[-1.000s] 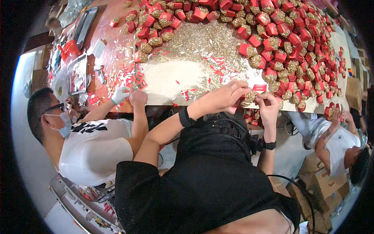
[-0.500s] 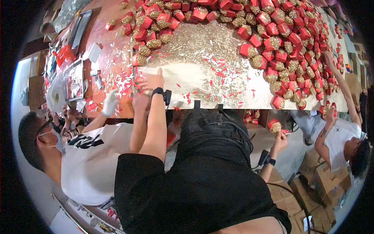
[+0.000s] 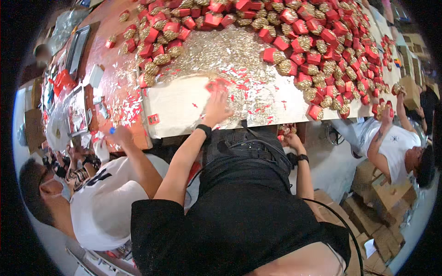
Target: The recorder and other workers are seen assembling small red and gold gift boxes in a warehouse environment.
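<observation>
At the far left, on the reddish part of the bench [image 3: 110, 60], lie a long dark tray [image 3: 77, 50], a crumpled red bag [image 3: 63, 83] and a shallow metal-rimmed tray [image 3: 86, 115] holding pale and reddish bits too small to name. A co-worker in white [image 3: 110, 202] leans in below. A small red card [image 3: 153, 119] lies flat near the pale board's [image 3: 175, 99] left corner. The left hand [image 3: 217, 108] reaches over that board, thumb apart, its blurred fingers at some red paper [image 3: 218, 85]; I cannot tell whether they grip it. The right hand [image 3: 291, 139] is curled just below the bench's front edge, beside a few red-and-gold pieces [image 3: 286, 129] whose container is mostly hidden; its grasp is unclear. Above and rightward spreads a heap [image 3: 322, 55] of similar pieces, angular red cups with bumpy, glittering gold tops, tipped every way.
</observation>
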Available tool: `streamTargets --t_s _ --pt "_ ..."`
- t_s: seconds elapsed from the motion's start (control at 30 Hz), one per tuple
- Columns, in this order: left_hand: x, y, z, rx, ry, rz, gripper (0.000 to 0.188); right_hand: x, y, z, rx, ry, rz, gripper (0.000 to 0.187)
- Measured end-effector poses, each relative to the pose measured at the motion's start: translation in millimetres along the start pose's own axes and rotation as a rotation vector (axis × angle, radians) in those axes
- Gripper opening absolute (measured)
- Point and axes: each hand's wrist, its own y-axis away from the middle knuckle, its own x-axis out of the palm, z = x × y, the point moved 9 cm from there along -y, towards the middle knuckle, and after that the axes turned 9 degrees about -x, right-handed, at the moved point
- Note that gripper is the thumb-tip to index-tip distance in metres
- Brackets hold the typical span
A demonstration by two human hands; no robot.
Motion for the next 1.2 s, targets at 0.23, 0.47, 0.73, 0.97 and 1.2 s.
streamTargets --t_s 0.23,0.47,0.73,0.97,1.2 --pt "12 21 -52 0.427 0.053 0.013 0.066 -78 -58 206 -0.448 0.06 -0.323 0.02" --pt "20 20 -63 0.41 -0.029 0.105 0.069 -31 -106 308 -0.982 0.122 -0.102 0.032" --pt "14 19 -60 0.377 0.014 0.154 0.057 -13 -133 294 -0.59 -0.117 0.124 0.019" --pt "-70 -46 -66 0.22 0.351 -0.101 0.042 -13 -170 264 -0.78 0.408 -0.058 0.015" --pt "-84 -178 -118 0.04 0.159 -0.312 0.054 -33 -132 278 -0.542 0.108 -0.29 0.024"
